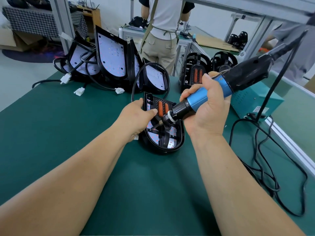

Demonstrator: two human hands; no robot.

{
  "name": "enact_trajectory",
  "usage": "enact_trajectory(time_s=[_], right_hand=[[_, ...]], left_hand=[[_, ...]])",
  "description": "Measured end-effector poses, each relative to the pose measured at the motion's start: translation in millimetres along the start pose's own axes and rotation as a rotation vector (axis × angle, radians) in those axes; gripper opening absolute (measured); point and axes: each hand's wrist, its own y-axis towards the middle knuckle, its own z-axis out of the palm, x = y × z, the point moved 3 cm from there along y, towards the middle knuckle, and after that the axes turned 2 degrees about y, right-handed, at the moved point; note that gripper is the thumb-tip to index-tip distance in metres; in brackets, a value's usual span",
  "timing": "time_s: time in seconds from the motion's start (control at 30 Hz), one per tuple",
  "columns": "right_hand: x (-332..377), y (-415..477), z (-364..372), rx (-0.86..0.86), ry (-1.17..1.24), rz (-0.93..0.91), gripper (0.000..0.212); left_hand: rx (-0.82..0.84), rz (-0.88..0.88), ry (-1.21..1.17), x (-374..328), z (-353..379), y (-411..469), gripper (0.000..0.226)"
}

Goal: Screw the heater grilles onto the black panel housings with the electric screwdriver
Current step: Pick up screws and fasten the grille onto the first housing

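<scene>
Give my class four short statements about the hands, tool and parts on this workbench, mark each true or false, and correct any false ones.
1. The right hand grips the blue and black electric screwdriver. True.
2. The left hand hangs free and touches nothing. False: it holds the left edge of the black panel housing.
3. The screwdriver's tip points down into the housing. True.
4. The teal metal box stands to the left of the housing. False: it stands to the right, beyond the right hand.
</scene>
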Motion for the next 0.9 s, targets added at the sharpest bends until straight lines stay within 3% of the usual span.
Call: enact_trajectory(time_s=[0.13, 0.33, 0.43, 0.53, 0.63, 0.7, 0.77, 0.9], right_hand=[[14.4, 4.5, -17.2, -0.194, 0.048, -0.024, 0.017], [24.5, 10.3, -64.5, -0.534, -0.007, 0.210, 0.036], [21.2, 10.5, -86.1, -0.647, -0.119, 0.285, 0.032], [17.7, 10.6, -100.0, -0.744, -0.210, 0.353, 0.029], [17.2, 10.3, -105.4, -0.743, -0.308, 0.390, 0.024], [17.1, 10.4, -106.6, -0.744, -0.314, 0.407, 0.024], [18.2, 10.6, -108.5, -0.803, -0.227, 0.464, 0.016], [26.8, 12.8, -115.4, -0.835, -0.205, 0.485, 0.014]], left_hand=[[0.004, 0.007, 0.003, -2.1, 0.7, -1.3, 0.050], [-0.007, 0.017, 0.038, -6.0, 0.6, -3.6, 0.033], [-0.007, 0.013, 0.064, -8.1, -0.2, -5.0, 0.040], [-0.042, 0.019, 0.201, -14.0, -4.2, -8.6, 0.050], [-0.100, 0.082, 0.461, -22.9, -9.1, -11.4, 0.043], [-0.157, 0.076, 0.641, -26.3, -10.9, -11.2, 0.055], [-0.213, -0.013, 0.742, -25.4, -13.0, -11.6, 0.087], [-0.202, -0.194, 0.426, -14.2, -21.2, -13.1, 0.117]])
